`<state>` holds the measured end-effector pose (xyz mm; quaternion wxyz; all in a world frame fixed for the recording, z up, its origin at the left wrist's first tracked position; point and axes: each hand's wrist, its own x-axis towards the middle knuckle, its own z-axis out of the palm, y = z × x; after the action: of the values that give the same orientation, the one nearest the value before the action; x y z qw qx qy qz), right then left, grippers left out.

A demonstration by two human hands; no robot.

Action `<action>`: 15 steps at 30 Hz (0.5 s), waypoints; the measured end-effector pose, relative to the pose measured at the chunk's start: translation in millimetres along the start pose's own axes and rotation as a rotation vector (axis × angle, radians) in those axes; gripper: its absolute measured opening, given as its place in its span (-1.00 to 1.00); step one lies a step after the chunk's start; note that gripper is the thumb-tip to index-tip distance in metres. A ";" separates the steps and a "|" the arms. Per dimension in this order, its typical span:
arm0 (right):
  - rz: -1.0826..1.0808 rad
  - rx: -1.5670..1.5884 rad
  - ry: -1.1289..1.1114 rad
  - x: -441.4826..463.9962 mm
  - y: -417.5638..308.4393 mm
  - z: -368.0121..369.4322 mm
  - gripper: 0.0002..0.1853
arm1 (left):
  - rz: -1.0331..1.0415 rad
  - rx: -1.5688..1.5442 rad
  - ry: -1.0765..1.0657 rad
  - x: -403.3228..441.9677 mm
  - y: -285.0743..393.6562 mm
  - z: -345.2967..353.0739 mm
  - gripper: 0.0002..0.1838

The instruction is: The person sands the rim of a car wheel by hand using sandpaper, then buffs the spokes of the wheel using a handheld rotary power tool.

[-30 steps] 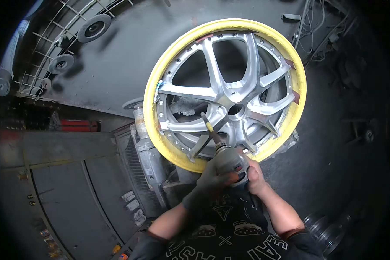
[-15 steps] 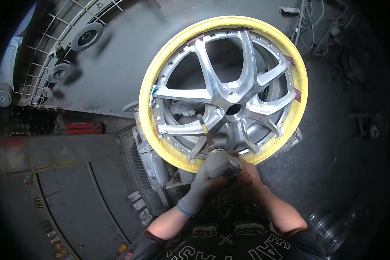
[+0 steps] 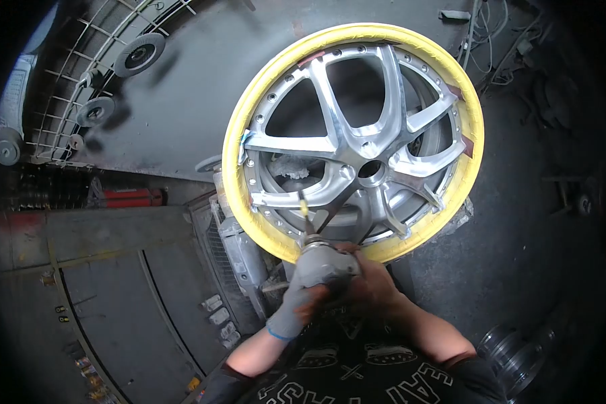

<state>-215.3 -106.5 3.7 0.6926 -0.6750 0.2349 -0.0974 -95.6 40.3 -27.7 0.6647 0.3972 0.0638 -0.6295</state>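
Note:
A grey power tool [image 3: 323, 266] with a thin shaft and a yellow band near its tip points up over the lower left spokes of a silver wheel rim [image 3: 370, 145]. Whether the tip touches a spoke, I cannot tell. My left hand [image 3: 295, 303], in a grey glove with a blue cuff, is closed round the tool's left side. On its right side my right hand [image 3: 372, 283] is closed round the body, partly blurred and in shadow. Yellow covering [image 3: 234, 158] wraps the rim's outer edge, with dark red patches on it.
A wire rack [image 3: 64, 87] with round discs [image 3: 140, 55] stands at the upper left. Another grey power tool [image 3: 244, 259] lies left of the rim. Small grey blocks [image 3: 219, 315] are at the lower left, cables [image 3: 488, 34] at the upper right, another rim [image 3: 518, 353] at the lower right.
The tool and both hands have moved left, and its shaft has swung from leaning left to nearly upright, its tip now lower on the left spokes. The view has shifted slightly.

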 end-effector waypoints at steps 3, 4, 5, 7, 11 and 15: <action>0.034 -0.065 0.032 -8.6 -8.9 -17.6 -0.14 | 0.077 0.323 -0.149 13.5 -2.4 11.3 -0.41; 0.044 -0.055 0.033 -9.5 -12.4 -18.3 -0.14 | 0.085 0.433 -0.180 14.5 2.3 13.8 -0.40; 0.054 -0.044 0.033 -10.3 -16.0 -19.1 -0.13 | 0.097 0.543 -0.212 15.5 8.5 18.4 -0.40; 0.054 -0.026 0.041 -8.5 -18.1 -13.2 -0.13 | 0.054 0.126 -0.320 8.2 22.9 27.6 -0.40; 0.033 -0.081 0.021 5.0 -15.7 24.5 -0.16 | 0.554 1.391 -0.271 -12.0 41.7 7.6 -0.47; -0.009 -0.096 -0.012 16.8 -23.6 52.2 -0.23 | 0.181 0.411 -0.113 -24.4 54.4 -31.1 -0.50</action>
<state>-172.5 -69.3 22.5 0.6605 -0.7090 0.2319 -0.0850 -39.3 72.5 -10.2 0.6261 0.4924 -0.1393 -0.5883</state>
